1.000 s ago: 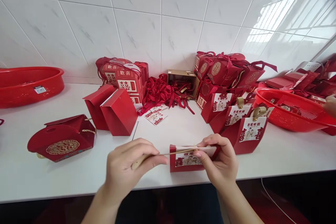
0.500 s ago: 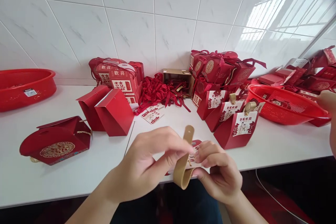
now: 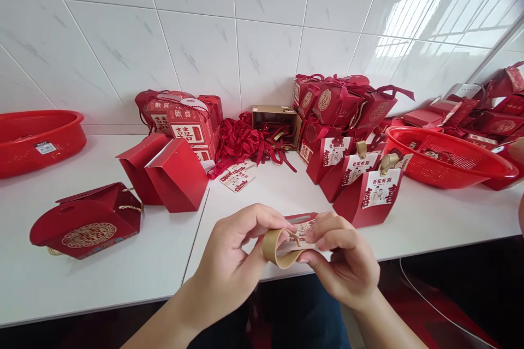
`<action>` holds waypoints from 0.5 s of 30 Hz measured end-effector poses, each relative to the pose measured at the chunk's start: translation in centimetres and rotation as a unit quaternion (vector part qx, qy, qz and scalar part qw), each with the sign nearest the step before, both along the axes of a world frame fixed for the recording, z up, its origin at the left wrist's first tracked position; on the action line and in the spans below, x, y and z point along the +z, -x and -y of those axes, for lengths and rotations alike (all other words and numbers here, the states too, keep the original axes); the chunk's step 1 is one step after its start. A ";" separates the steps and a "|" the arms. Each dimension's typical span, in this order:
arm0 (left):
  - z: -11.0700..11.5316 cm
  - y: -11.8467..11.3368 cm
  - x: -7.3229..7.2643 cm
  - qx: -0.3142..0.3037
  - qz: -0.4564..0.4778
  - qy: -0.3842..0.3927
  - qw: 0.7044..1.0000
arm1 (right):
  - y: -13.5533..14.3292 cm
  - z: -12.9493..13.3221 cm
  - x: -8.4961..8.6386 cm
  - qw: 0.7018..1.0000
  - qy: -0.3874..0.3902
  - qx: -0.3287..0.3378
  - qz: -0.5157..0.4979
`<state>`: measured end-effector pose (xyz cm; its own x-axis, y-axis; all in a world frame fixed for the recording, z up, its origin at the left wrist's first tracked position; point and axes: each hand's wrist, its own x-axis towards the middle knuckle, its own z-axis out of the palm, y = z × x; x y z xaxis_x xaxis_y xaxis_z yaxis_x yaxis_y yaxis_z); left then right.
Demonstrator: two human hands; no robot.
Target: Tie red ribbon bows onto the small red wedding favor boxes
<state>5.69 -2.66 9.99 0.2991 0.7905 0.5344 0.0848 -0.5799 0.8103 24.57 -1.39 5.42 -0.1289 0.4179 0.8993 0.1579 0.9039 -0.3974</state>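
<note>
white table (image 3: pixel 102 158): red boxes (image 3: pixel 176 180), ribbons (image 3: pixel 241 142), baskets (image 3: pixel 446 172)

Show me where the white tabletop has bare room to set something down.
Tabletop is bare between the left basket, patterned box and plain red boxes; mid-table, between the loose cards, carded boxes, left hand and right hand; and in front of the right basket. The wall side is crowded, from the stacked boxes through the ribbon pile to the right basket.

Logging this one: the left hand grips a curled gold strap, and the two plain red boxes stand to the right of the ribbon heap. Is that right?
Not quite: the head view shows the two plain red boxes left of the ribbon heap. The left hand does grip a curled gold strap.
</note>
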 end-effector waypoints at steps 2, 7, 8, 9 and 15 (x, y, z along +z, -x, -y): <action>0.1 -0.1 -0.1 0.009 0.013 0.012 1.000 | 0.1 -0.1 0.0 1.000 0.005 -0.003 -0.001; 0.0 -0.7 -0.1 0.009 0.022 0.017 1.000 | 0.3 -0.1 0.4 1.000 -0.005 -0.014 -0.005; 0.0 -0.7 -0.1 0.006 0.021 0.015 1.000 | 0.4 -0.1 0.5 1.000 -0.006 -0.017 -0.005; 0.0 -0.8 -0.1 0.004 0.018 0.012 1.000 | 0.4 -0.1 0.5 1.000 -0.004 -0.020 -0.005; 0.1 -0.3 -0.5 -0.007 -0.042 -0.020 0.999 | 0.2 -0.2 0.1 0.999 0.005 -0.039 -0.010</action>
<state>6.02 -2.77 9.52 0.3547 0.7649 0.5377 0.1435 -0.6128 0.7771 24.34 -1.15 5.48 -0.0777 0.4342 0.8975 0.2196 0.8855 -0.4094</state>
